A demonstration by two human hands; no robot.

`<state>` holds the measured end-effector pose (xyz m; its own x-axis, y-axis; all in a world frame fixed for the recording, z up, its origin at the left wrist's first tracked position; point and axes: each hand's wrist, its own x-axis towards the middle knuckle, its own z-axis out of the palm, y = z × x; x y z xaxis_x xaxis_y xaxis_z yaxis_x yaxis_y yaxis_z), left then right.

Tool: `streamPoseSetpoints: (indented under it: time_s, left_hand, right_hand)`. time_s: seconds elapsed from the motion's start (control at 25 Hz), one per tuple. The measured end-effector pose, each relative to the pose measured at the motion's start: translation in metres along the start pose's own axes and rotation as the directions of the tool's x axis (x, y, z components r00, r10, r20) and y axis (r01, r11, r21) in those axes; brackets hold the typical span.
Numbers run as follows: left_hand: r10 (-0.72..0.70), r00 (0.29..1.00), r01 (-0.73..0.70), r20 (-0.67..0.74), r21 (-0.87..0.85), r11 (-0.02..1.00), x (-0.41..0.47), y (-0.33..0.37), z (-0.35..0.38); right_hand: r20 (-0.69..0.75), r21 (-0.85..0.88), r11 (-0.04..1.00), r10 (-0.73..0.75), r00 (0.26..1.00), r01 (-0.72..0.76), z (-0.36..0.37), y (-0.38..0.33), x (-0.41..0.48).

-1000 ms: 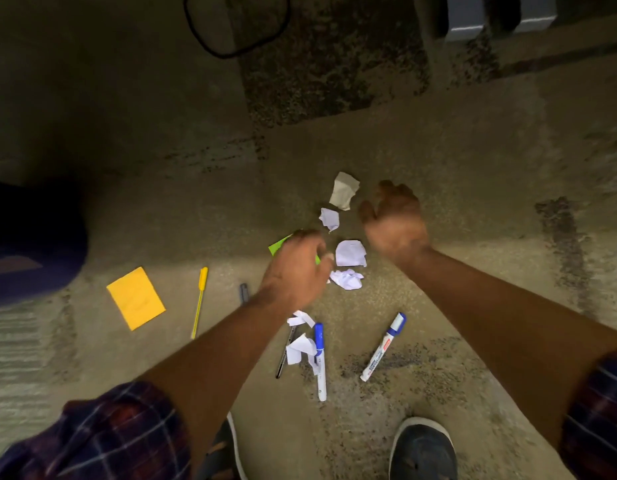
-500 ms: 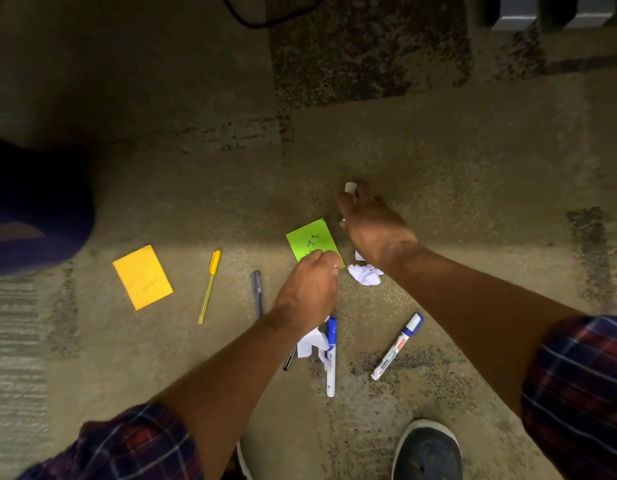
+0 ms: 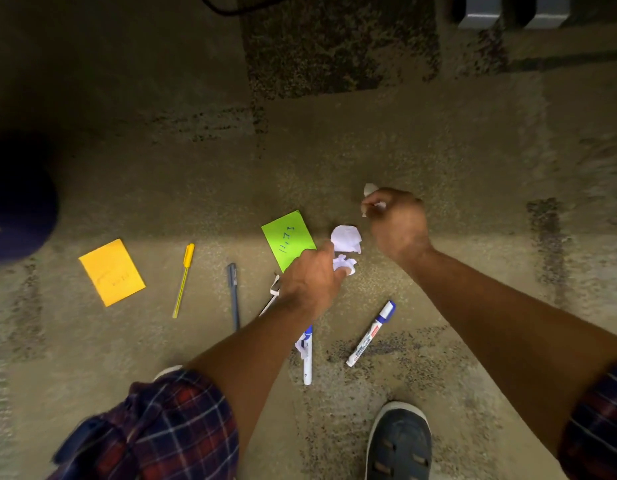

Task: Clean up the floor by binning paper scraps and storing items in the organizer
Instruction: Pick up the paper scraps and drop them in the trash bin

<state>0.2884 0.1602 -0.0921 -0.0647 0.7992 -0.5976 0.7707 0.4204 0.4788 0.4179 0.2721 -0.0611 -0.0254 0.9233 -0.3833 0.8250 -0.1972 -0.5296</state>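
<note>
My right hand (image 3: 397, 223) is closed around crumpled paper scraps (image 3: 369, 189) that poke out past its fingers. My left hand (image 3: 312, 280) reaches over a small white crumpled scrap (image 3: 345, 263), fingertips pinching at it. Another white scrap (image 3: 347, 238) lies just beyond, between the two hands. A green sticky note (image 3: 288, 239) sits left of it, partly under my left hand. On the carpet lie an orange sticky note (image 3: 111, 271), a yellow pen (image 3: 183, 280), a dark pen (image 3: 233, 294), and two blue-capped white markers (image 3: 371, 334) (image 3: 307, 358). More torn paper (image 3: 302, 348) lies on the near marker.
A dark round object (image 3: 19, 199) sits at the left edge. Two grey blocks (image 3: 480, 12) stand at the top right, and a black cable (image 3: 231, 6) curls at the top. My shoe (image 3: 399, 441) is at the bottom.
My right hand gathered the far scraps, closed on them and lifted slightly. My left hand shifted right off the green note onto the small white scrap.
</note>
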Motion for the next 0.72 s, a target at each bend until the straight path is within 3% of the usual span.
streamPoseSetpoints:
  time_s: [0.16, 0.24, 0.28, 0.36, 0.4, 0.48, 0.56, 0.72]
  left_hand:
    - [-0.048, 0.999, 0.040, -0.013, -0.382, 0.923, -0.031, -0.001, 0.005]
    - [-0.156, 0.988, 0.131, -0.003, -0.528, 0.839, -0.052, -0.005, -0.007]
    - [-0.242, 0.969, 0.213, 0.037, -0.615, 0.759, -0.063, -0.006, -0.018]
    - [-0.364, 0.913, 0.348, 0.184, -0.816, 0.462, -0.084, -0.009, -0.054]
    - [-0.383, 0.891, 0.372, 0.244, -0.877, 0.304, -0.095, -0.011, -0.075]
    - [-0.406, 0.872, 0.349, 0.273, -0.929, 0.123, -0.116, -0.016, -0.118]
    - [-0.437, 0.865, 0.305, 0.248, -0.950, 0.065, -0.139, -0.024, -0.162]
    - [-0.496, 0.856, 0.183, 0.148, -0.983, 0.024, -0.181, -0.048, -0.238]
  right_hand:
    - [-0.027, 0.052, 0.988, 0.147, 0.989, -0.145, -0.017, 0.021, -0.044]
    - [0.025, 0.170, 0.952, 0.253, 0.967, -0.253, -0.025, 0.018, -0.069]
    - [0.067, 0.258, 0.918, 0.292, 0.954, -0.300, -0.029, 0.010, -0.080]
    - [0.171, 0.441, 0.819, 0.325, 0.930, -0.367, -0.036, -0.023, -0.102]
    - [0.219, 0.526, 0.755, 0.325, 0.920, -0.392, -0.038, -0.044, -0.112]
    - [0.324, 0.641, 0.630, 0.295, 0.899, -0.438, -0.041, -0.091, -0.129]
    - [0.421, 0.670, 0.562, 0.251, 0.872, -0.485, -0.042, -0.145, -0.140]
    - [0.524, 0.676, 0.529, 0.143, 0.840, -0.512, -0.044, -0.246, -0.153]
